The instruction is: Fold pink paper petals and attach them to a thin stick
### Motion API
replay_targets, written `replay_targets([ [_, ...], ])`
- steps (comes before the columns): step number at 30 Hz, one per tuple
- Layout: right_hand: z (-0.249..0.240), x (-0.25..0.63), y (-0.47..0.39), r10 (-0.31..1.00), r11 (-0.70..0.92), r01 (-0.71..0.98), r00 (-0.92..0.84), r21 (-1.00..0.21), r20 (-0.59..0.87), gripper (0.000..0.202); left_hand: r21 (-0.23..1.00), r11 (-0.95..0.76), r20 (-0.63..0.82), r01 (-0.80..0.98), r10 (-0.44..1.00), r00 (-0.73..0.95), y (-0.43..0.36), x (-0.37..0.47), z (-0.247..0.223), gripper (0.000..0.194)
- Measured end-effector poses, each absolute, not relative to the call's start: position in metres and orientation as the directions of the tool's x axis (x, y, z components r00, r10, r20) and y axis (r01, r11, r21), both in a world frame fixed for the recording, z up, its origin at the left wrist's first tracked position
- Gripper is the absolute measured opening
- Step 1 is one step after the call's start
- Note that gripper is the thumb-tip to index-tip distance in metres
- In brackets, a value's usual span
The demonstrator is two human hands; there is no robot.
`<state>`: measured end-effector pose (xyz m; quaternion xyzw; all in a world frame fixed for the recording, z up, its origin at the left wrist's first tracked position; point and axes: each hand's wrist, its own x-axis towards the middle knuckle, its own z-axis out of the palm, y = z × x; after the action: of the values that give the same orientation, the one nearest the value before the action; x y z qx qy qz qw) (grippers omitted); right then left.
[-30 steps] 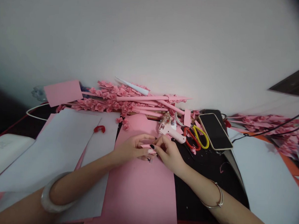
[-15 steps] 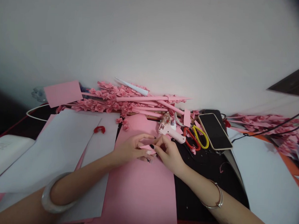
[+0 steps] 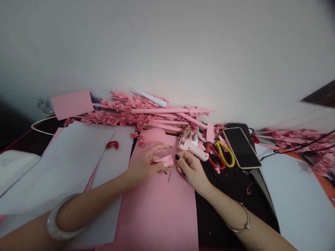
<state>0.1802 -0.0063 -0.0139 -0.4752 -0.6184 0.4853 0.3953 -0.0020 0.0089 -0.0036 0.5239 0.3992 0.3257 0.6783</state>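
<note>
My left hand [image 3: 147, 162] is closed on a small folded piece of pink paper [image 3: 166, 161], pinched between the thumb and the fingers beneath it. Beside the paper's right end, my right hand [image 3: 190, 168] has its thumb and index finger pressed together. A thin pale stick [image 3: 171, 175] slants down from those fingertips; its exact kind is too small to tell. Both hands hover over a large pink sheet [image 3: 159, 221]. Just beyond my right hand lies a pink hot glue gun [image 3: 192, 148], its nozzle end partly crusted.
Scissors with red and yellow handles [image 3: 229, 155] and a phone [image 3: 242, 148] lie to the right. Pink paper flowers [image 3: 123, 118] and rolled paper tubes [image 3: 159, 111] line the wall. White sheets [image 3: 57, 161] spread at left, with a red curled piece [image 3: 112, 144] on them.
The folded pink paper has turned, showing a creased triangular face. My right fingers have drawn slightly away from it, and the thin stick now shows below them.
</note>
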Motion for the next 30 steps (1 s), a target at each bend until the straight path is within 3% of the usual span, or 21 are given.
replay_targets([
  [10, -0.008, 0.179, -0.007, 0.975, 0.108, 0.346, -0.220, -0.932, 0.031, 0.039, 0.985, 0.170, -0.166, 0.031, 0.887, 0.432, 0.007, -0.003, -0.002, 0.050],
  [19, -0.003, 0.179, -0.006, 0.976, 0.108, 0.433, -0.218, -0.895, 0.013, 0.042, 0.978, 0.209, -0.188, 0.001, 0.878, 0.441, 0.007, -0.002, 0.001, 0.052],
  [24, -0.005, 0.179, -0.007, 0.955, 0.147, 0.342, -0.294, -0.928, 0.043, 0.025, 0.966, 0.259, -0.223, -0.006, 0.842, 0.491, 0.009, -0.004, 0.004, 0.056],
  [30, -0.004, 0.180, -0.006, 0.905, 0.254, 0.396, -0.419, -0.882, 0.072, 0.032, 0.964, 0.262, -0.196, -0.044, 0.814, 0.547, 0.009, -0.005, 0.001, 0.052],
])
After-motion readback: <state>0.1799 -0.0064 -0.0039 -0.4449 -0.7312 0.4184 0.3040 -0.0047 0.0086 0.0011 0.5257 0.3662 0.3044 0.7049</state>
